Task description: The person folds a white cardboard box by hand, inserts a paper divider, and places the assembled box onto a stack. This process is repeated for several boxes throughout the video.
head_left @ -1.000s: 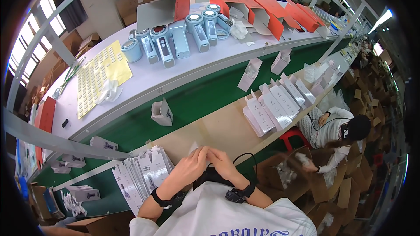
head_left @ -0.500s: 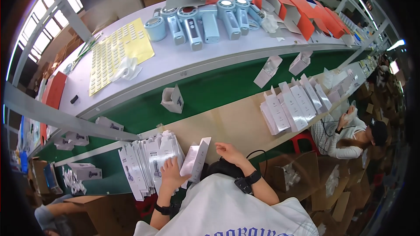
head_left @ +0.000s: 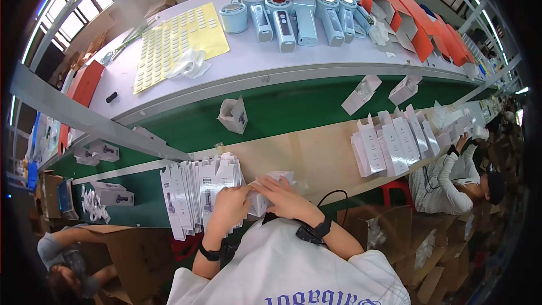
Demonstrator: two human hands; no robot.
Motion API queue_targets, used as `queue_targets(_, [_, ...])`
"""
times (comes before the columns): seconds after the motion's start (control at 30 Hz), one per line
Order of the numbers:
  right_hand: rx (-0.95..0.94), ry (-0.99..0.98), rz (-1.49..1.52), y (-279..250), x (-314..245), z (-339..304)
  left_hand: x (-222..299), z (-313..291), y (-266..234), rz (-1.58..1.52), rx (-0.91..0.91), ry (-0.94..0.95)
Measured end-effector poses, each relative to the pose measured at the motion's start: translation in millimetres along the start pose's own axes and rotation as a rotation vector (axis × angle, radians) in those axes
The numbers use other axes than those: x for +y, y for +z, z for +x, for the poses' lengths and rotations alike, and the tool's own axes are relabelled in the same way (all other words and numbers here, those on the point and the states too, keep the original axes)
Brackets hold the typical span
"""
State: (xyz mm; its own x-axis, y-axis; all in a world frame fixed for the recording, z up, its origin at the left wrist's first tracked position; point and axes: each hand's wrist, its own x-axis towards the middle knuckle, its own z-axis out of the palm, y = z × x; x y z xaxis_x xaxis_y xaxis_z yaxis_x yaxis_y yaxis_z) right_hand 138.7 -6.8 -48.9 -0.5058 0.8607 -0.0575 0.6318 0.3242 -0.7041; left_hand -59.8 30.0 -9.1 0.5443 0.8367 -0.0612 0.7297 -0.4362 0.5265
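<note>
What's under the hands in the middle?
A white box. The left hand is at its left side, and the right hand lies across it. Bits of box peek out; the hands cover the rest. Its inside and underside can't be seen.

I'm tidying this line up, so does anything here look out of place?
Mildly, yes: a crumpled white wad straddles the near edge of the yellow sheet, untidy beside its neat rows. A small black piece also lies by itself near the front edge of the table.
</note>
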Motion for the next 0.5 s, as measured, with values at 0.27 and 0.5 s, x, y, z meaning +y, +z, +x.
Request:
queue_targets(0.27, [0.095, 0.144, 0.523, -22, -22, -8, 34, 33, -47, -0.085, 0.032, 0.046])
queue_targets(0.5, [0.351, 0.162, 0.685, -31, -4, -24, 38, 14, -43, -0.505, 0.392, 0.13])
